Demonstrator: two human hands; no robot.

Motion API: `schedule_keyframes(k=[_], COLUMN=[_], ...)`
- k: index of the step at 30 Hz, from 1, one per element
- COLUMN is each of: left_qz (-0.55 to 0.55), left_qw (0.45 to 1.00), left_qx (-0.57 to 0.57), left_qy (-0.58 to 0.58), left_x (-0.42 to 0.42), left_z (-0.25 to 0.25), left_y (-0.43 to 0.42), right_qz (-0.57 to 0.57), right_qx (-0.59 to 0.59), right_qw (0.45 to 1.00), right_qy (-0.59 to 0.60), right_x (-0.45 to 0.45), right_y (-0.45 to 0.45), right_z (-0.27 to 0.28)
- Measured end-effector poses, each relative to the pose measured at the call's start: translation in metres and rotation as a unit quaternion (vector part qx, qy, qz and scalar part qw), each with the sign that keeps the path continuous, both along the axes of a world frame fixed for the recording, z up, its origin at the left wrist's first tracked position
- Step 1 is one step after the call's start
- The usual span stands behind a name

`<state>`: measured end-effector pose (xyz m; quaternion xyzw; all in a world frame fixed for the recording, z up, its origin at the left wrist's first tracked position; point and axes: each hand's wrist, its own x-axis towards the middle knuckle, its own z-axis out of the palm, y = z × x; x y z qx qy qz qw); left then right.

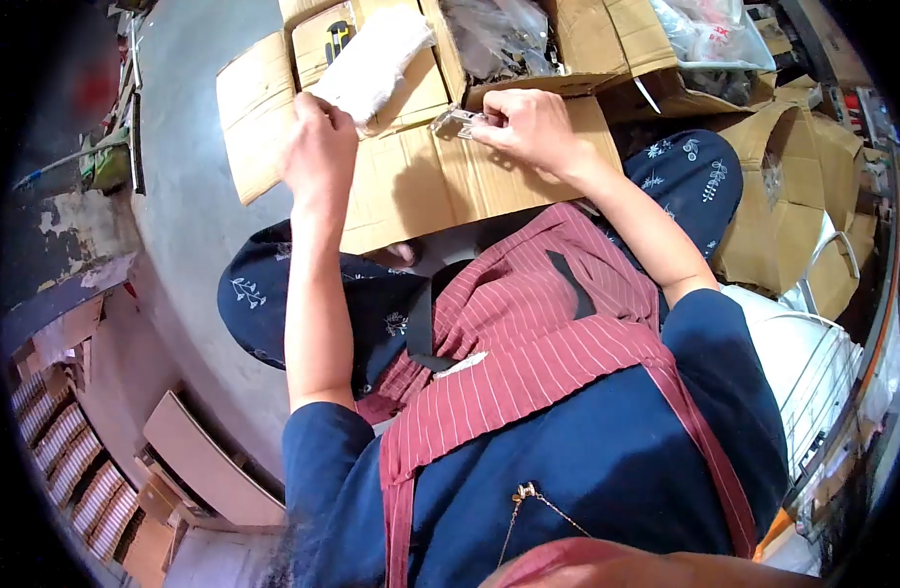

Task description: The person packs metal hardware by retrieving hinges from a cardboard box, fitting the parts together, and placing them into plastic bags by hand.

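My left hand is closed at the lower left corner of a white plastic bag, which lies over the cardboard. Its fingertips are partly hidden, and whether they grip the bag is hard to tell. To the right, above the same cardboard, my right hand pinches a small clear, shiny piece between thumb and fingers. A yellow and black tool lies just beyond the white bag.
An open carton with grey plastic wrapping stands beyond my right hand. Further right are a white tub of clear bags and an open cardboard box. Grey floor shows at the left.
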<state>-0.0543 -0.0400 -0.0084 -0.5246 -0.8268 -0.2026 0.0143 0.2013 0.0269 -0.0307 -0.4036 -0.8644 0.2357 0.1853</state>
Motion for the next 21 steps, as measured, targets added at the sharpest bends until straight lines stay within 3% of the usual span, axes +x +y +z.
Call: schedule_keyframes(k=[3,6,8,13,16,18,20,21], left_qz=[-0.009,-0.054,-0.119,-0.162,-0.127,-0.112,-0.123,-0.113], left_qw=[0.997,0.989,0.987,0.981,0.982,0.985,0.990,0.990], left_qx=[-0.068,-0.093,-0.066,-0.073,-0.126,-0.127,-0.064,-0.082], left_qy=[0.035,0.103,0.085,0.083,0.056,0.041,0.039,0.024], left_x=[0.002,0.020,0.034,0.045,0.034,0.026,0.022,0.026], left_z=[-0.007,-0.038,-0.043,-0.041,-0.042,-0.047,-0.056,-0.053], left_y=[-0.001,-0.001,-0.008,-0.011,-0.003,-0.001,-0.002,0.000], right_qz=[0.075,0.124,0.112,0.095,0.009,-0.024,-0.010,-0.008], right_qx=[-0.007,0.074,0.098,0.109,-0.088,-0.106,-0.214,-0.321], right_qw=[0.996,0.983,0.983,0.986,0.996,0.992,0.965,0.927], right_qy=[-0.039,-0.115,-0.109,-0.083,0.002,0.063,0.154,0.194], right_x=[0.008,0.012,0.011,0.006,0.009,0.015,0.018,0.020], right_y=[0.004,-0.003,-0.006,-0.003,-0.006,-0.003,-0.001,-0.001], right_z=[-0.012,-0.042,-0.048,-0.045,-0.004,0.003,0.015,0.022])
